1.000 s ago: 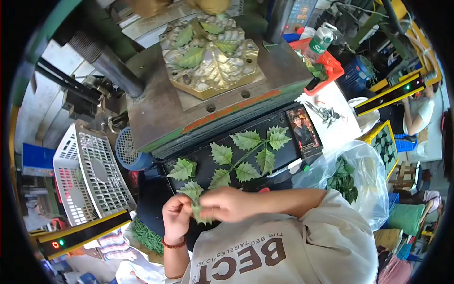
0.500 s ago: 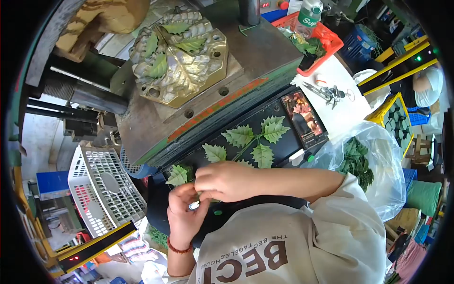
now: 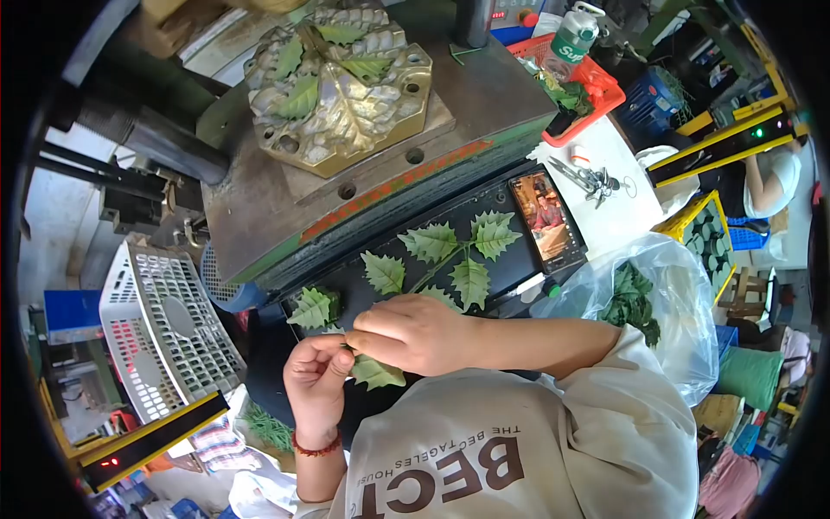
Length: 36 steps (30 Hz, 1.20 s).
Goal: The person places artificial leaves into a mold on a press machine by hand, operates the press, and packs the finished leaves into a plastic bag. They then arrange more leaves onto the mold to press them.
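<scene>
My left hand (image 3: pixel 316 376), with a red bead bracelet at the wrist, pinches at the base of a green serrated artificial leaf (image 3: pixel 378 373). My right hand (image 3: pixel 413 333) meets it there, fingers closed on the same spot; the leaf hangs below them, and the joint is hidden by my fingers. Just beyond lies a spray of similar leaves (image 3: pixel 470 282) on a black surface (image 3: pixel 346 275), their stems joined. Another leaf (image 3: pixel 312 308) rests at the left end, close to my left fingertips.
A brass leaf mould (image 3: pixel 359 130) with leaves on it sits on a metal press block (image 3: pixel 484 99). To the right are a phone (image 3: pixel 546 221), keys (image 3: pixel 596 183), a red basket (image 3: pixel 605 91) and a plastic bag (image 3: pixel 683 294) of leaves. A white crate (image 3: pixel 177 320) stands left.
A leaf now shows below my pinched fingers, where it was not visible before. My hands stay together, the left one slightly further left. The view has shifted a little.
</scene>
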Each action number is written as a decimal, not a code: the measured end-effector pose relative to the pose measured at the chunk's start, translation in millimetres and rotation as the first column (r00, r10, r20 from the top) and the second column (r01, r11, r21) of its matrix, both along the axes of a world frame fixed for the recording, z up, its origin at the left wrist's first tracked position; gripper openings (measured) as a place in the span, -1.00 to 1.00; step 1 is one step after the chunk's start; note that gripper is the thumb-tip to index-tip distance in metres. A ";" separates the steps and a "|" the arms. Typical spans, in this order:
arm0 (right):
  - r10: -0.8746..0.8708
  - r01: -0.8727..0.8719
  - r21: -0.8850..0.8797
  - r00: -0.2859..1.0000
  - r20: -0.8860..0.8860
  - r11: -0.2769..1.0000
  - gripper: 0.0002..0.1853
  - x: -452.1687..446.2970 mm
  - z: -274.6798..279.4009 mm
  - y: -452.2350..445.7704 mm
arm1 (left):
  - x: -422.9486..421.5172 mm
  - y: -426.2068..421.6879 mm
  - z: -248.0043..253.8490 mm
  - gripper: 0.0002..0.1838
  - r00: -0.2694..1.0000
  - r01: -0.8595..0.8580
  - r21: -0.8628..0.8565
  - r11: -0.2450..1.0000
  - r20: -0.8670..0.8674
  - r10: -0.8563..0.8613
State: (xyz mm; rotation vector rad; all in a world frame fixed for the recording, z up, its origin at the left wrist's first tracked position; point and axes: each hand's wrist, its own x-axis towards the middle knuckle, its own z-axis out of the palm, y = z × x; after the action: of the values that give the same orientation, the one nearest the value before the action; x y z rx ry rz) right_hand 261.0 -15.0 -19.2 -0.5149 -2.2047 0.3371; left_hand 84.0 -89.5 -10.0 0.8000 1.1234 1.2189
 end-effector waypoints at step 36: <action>-0.409 -0.526 -0.839 0.741 -0.533 0.139 -0.79 32.0 5.7 11.9 | 10.3 168.7 101.7 -0.84 0.601 0.345 0.415 0.842 -0.787 0.142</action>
State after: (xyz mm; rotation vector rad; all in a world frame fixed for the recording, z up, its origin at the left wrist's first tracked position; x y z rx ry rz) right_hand 293.0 -3.1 -13.5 -0.7925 -0.8828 1.8676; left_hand 94.3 79.2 91.7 1.9832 1.4146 1.0770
